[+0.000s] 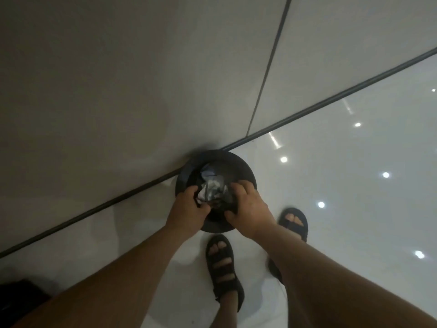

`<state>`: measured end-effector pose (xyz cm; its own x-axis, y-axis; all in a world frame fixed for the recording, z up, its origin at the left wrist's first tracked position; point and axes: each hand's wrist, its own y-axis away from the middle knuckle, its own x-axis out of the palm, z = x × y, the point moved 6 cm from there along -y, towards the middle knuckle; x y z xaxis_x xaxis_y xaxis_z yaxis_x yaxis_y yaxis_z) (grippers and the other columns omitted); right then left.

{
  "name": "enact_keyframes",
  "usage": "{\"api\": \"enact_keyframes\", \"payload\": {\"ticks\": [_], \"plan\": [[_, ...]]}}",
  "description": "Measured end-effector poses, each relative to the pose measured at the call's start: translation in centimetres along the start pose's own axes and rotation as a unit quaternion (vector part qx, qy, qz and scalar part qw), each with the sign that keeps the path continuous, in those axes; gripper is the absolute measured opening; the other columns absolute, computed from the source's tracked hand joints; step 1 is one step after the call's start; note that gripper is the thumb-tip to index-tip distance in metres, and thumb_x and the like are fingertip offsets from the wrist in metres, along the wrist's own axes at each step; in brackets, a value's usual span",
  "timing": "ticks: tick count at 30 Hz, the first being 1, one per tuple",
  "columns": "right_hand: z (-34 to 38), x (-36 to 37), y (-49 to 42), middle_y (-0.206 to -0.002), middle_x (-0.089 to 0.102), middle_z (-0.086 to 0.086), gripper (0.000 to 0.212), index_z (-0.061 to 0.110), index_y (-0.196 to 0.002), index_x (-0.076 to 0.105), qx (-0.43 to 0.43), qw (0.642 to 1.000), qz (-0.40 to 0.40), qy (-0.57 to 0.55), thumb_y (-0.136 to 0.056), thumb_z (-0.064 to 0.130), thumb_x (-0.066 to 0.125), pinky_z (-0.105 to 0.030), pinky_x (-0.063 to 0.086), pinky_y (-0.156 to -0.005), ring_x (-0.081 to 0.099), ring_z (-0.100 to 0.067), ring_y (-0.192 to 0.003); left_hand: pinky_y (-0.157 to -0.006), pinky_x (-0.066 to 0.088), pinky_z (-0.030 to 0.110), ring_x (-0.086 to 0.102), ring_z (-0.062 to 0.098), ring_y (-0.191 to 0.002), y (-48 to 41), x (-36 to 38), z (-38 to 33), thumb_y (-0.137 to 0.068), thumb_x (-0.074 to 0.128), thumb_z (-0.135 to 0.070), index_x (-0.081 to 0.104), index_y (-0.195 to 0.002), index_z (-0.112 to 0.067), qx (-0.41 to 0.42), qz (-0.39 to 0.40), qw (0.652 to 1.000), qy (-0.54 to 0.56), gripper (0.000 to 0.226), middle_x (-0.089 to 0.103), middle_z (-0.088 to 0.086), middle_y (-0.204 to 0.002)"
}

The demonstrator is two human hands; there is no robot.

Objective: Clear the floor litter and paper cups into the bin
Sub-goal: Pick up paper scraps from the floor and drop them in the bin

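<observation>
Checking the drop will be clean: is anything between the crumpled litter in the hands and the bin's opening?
Nothing visible. The left hand and right hand hold the crumpled litter right over the open mouth of the black bin; no lid shows.

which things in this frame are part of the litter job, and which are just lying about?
Job:
- black bin, against the wall
- crumpled litter over the bin's mouth
- left hand and right hand, both gripping the litter

Just there:
- sandals on the person's feet
- dark object at lower left, too dim to identify

No paper cups show.
</observation>
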<state>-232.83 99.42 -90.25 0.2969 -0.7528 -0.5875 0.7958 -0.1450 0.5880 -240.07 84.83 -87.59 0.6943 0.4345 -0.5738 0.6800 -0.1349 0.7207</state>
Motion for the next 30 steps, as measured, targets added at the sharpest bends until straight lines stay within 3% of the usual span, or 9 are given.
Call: {"api": "enact_keyframes", "payload": {"ticks": [4,9,14,20,30], "plan": [[0.1,-2.3,3.4,-0.153,0.026,0.001,0.076,0.028,-0.147,0.029,0.030,1.000,0.000,0.004,-0.083,0.041,0.068,-0.037,0.037,-0.111,0.033,-0.022,-0.138,-0.075,0.038,0.023,0.053,0.020,-0.105,3.0,-2.1,-2.4,-0.088,0.061,-0.023,0.041,-0.139,-0.016,0.026,0.012,0.999,-0.028,0.056,0.048,0.011,-0.132],[2.9,-8.9,9.1,-0.156,0.024,0.000,0.079,0.032,-0.148,0.025,0.059,0.997,-0.043,0.001,-0.083,0.049,0.067,-0.041,0.036,-0.109,0.029,-0.024,-0.141,-0.088,0.041,0.027,0.040,0.026,-0.129,8.8,-5.6,-9.1,-0.089,0.059,-0.031,0.028,-0.147,-0.020,0.082,0.034,0.990,-0.113,0.067,0.034,0.009,-0.146],[5.0,-17.4,17.7,-0.160,0.017,0.000,0.081,0.032,-0.150,0.021,0.087,0.992,-0.094,0.011,-0.085,0.051,0.065,-0.041,0.032,-0.112,0.020,-0.024,-0.146,-0.107,0.037,0.044,0.036,0.028,-0.133,16.8,-8.3,-17.2,-0.088,0.057,-0.036,0.030,-0.147,-0.019,0.143,0.042,0.978,-0.147,0.068,0.034,0.008,-0.148],[5.6,-26.1,28.7,-0.160,0.015,-0.004,0.078,0.025,-0.152,0.021,0.092,0.986,-0.140,0.025,-0.088,0.047,0.060,-0.038,0.027,-0.114,0.016,-0.024,-0.146,-0.104,0.037,0.040,0.033,0.025,-0.135,27.5,-6.5,-25.1,-0.088,0.054,-0.039,0.030,-0.146,-0.024,0.214,0.073,0.955,-0.189,0.064,0.031,0.003,-0.150],[-5.8,-34.7,47.6,-0.161,0.010,-0.004,0.078,0.024,-0.153,0.019,0.199,0.960,-0.197,-0.022,-0.089,0.046,0.057,-0.039,0.026,-0.117,0.011,-0.023,-0.148,-0.110,0.032,0.038,0.030,0.022,-0.135,41.9,1.2,-37.2,-0.091,0.050,-0.041,0.024,-0.149,-0.020,0.297,0.116,0.903,-0.290,0.067,0.028,0.005,-0.151]]}}
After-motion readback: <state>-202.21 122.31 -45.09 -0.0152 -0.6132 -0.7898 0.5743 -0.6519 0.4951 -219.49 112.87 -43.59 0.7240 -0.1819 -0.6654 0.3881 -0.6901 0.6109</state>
